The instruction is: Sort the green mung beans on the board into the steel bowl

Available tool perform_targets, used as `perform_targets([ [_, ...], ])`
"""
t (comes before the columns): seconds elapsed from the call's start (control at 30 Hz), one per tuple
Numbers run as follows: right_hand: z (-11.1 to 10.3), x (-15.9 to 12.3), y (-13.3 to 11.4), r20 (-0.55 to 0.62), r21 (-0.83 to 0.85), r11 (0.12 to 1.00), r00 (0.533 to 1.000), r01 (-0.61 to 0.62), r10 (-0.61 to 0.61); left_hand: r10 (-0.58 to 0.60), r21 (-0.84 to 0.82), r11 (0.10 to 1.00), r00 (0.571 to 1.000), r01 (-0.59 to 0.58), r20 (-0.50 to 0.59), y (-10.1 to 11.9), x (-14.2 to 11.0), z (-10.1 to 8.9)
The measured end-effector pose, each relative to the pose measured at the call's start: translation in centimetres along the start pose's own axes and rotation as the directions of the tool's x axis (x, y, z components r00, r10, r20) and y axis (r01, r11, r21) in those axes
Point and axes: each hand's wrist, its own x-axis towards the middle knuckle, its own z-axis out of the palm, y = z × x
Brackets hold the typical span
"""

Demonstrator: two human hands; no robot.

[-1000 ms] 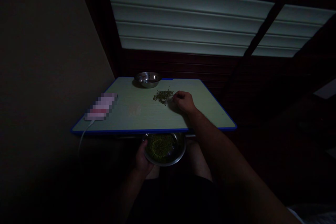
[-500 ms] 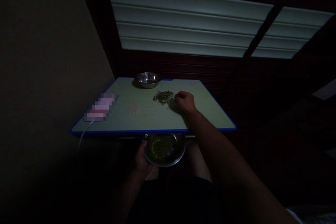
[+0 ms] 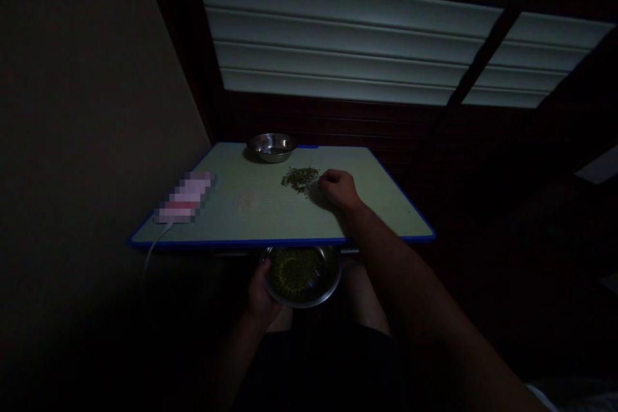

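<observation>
A loose patch of small green beans [image 3: 298, 178], like mung beans, lies spread on the pale tabletop [image 3: 255, 222]. At its right edge is my right hand [image 3: 339, 188], fingers pinched together. A small pale, see-through thing shows faintly by the fingertips, too dim to name. Below the table's front edge, my left hand [image 3: 262, 293] grips the left rim of a steel bowl [image 3: 316, 301], thumb over the rim. More green beans [image 3: 293, 268] cover this bowl's bottom. Its far side is hidden under the tabletop.
A smaller steel bowl [image 3: 273, 156] stands at the table's back edge. On the left lies a blurred-out phone-like device [image 3: 186, 198] with a white cable [image 3: 153, 246] hanging over the edge. A wall [image 3: 96, 109] rises at left, and slatted panels [image 3: 338, 38] stand behind.
My right hand shifts slightly right, then back left beside the beans. A few beans at the patch's near edge have moved. My left hand and its bowl stay almost still.
</observation>
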Motion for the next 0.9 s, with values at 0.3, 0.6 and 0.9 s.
perform_targets([
  [0.3, -0.03, 0.04, 0.02, -0.021, -0.018, 1.000, 1.000, 0.007, -0.007, -0.009, 0.006, 1.000, 1.000, 0.009, -0.008, 0.18, -0.19, 0.29],
  [0.6, -0.01, 0.03, 0.01, -0.003, -0.026, 0.999, 1.000, 0.024, -0.025, -0.007, -0.009, 1.000, 1.000, 0.007, -0.024, 0.02, -0.07, 0.14],
  [0.9, 0.11, 0.08, 0.31, 0.023, 0.022, 1.000, 1.000, 0.011, -0.012, -0.004, -0.012, 1.000, 0.999, 0.004, 0.032, -0.13, 0.22, -0.39],
])
